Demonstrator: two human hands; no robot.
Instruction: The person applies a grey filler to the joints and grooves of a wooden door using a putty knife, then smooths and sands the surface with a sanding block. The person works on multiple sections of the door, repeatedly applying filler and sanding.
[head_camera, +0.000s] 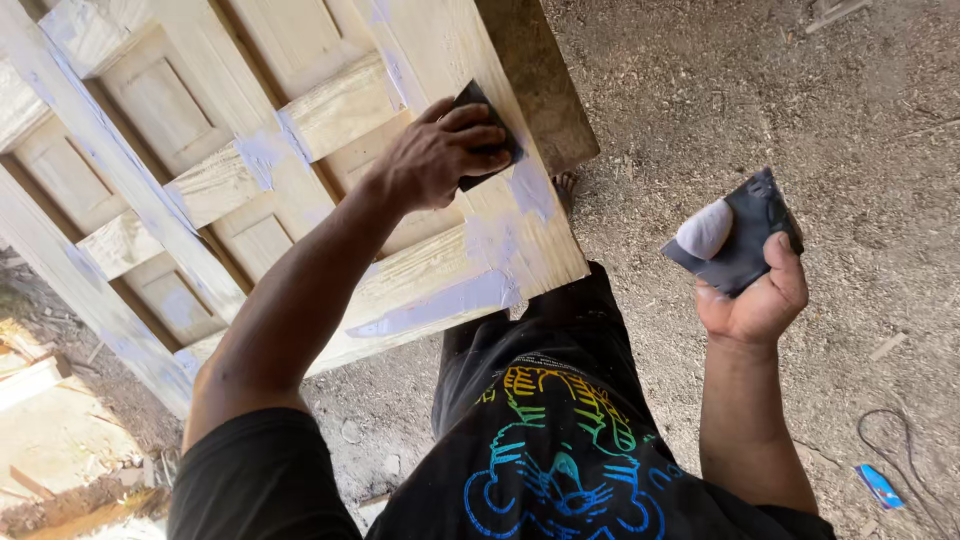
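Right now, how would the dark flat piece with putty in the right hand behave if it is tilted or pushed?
The dark flat piece looks thin and stiff: it stays flat in the right hand, so it is probably light. The pale putty lump sits near one edge and seems soft; it would likely smear rather than roll, and might slide off if tilted steeply.

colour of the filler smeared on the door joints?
Pale lilac filler on the light wooden door; head view.
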